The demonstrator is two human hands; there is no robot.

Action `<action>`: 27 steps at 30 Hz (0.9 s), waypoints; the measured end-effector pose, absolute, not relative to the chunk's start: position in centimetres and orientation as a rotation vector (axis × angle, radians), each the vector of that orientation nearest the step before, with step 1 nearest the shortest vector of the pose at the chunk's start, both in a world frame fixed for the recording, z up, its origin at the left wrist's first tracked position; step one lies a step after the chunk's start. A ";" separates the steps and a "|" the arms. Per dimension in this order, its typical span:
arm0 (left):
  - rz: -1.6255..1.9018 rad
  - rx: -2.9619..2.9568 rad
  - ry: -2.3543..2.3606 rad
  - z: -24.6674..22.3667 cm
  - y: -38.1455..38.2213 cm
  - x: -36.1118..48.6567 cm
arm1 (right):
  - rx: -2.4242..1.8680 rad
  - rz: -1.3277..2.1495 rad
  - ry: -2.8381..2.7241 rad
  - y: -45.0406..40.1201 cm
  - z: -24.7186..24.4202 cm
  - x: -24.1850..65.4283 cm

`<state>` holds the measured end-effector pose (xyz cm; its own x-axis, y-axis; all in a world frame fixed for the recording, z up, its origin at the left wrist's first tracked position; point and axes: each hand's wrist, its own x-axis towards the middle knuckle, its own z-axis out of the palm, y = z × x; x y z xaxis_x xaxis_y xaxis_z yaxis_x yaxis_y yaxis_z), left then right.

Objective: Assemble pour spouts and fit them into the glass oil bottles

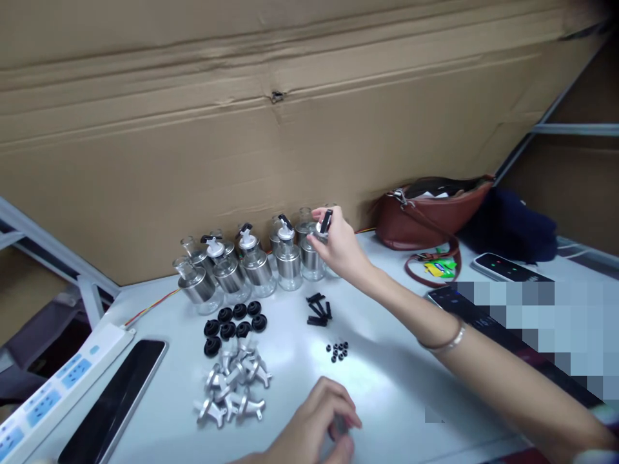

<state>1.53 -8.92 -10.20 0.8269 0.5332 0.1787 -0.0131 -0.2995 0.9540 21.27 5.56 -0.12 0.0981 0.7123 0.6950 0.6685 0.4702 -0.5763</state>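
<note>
Bottles: glass, with metal-look bands (289,261), grouped in two uneven rows against a cardboard panel (319,148); rear count uncertain, being partly hidden.

Finished, by appearance: three front-row bottles, each topped with a pale pourer spout (248,240) carrying a black flap (285,222).

In hand: one further flapped pourer (326,221), at the mouth of a bottle toward the right end of the group. The right hand (338,241) had its fingers closed around it; whether it was fully seated could not be told.

Left hand (329,415): low over the near table, fingers curled toward the thumb, gap narrow. Something greyish seemed to lie between them, too blurred to identify; a firm hold could not be confirmed.

Outstanding: the leftmost front bottle (197,283), bare-necked, and at least some bare necks in the rear row.

Loose stock, on the white table (396,386):
- black ribbed stoppers (227,330), eight, below the bottles;
- silvery spout bodies (236,374), one heap, overlapping, nearest the left hand;
- black flaps, unattached (316,320), a small pile right of the stoppers;
- tiny black rings (341,354), a scatter below that pile.

Assessment: an early stage, the separate parts appearing to outnumber the completed tops.
</note>
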 end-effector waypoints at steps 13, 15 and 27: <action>0.571 1.344 0.606 -11.8 -8.9 2.1 | -1.291 0.010 -1.515 5.0 -0.4 20.7; 0.563 1.282 0.624 -12.2 -8.7 2.2 | -1.257 0.006 -1.479 3.6 1.0 20.7; 0.960 0.736 0.646 -12.7 -8.9 2.6 | -1.013 0.913 -1.386 -3.6 3.8 18.4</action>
<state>2.63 -8.90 -12.68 0.4289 0.8890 -0.1603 -0.4832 0.3757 0.7908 18.40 -3.56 3.76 0.0056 0.9440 0.3299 0.0700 0.3288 -0.9418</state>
